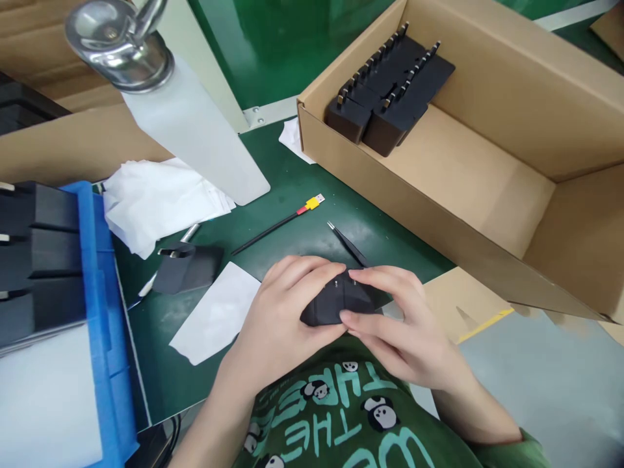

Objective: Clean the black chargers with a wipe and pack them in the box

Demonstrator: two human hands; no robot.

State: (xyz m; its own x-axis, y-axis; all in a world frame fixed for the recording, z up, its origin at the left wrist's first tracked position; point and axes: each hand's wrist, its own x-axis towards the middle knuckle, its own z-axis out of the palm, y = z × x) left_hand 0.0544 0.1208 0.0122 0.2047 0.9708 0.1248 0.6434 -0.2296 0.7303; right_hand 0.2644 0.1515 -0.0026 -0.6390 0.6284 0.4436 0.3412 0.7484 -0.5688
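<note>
Close to my body, at the table's front edge, both hands grip a black plug adapter (336, 302). My left hand (287, 312) wraps its left side, while the fingers and thumb of my right hand (404, 318) press on its right side. Two small metal spots show on its upper face; the rest is partly covered by my fingers. Just beyond my hands lies a pair of black tweezers (348, 244). Another black plug adapter (188, 266) rests on the table to the left, its prongs upward. Near it is a white paper sheet (217, 312).
A cardboard box (439, 247) at the right holds several black adapters (390, 84), prongs up. A blue crate (112, 390) with more adapters stands at the left. A USB-tipped cable (277, 224), white cloths (160, 201) and a metal-topped dispenser (121, 52) occupy the green table (292, 175).
</note>
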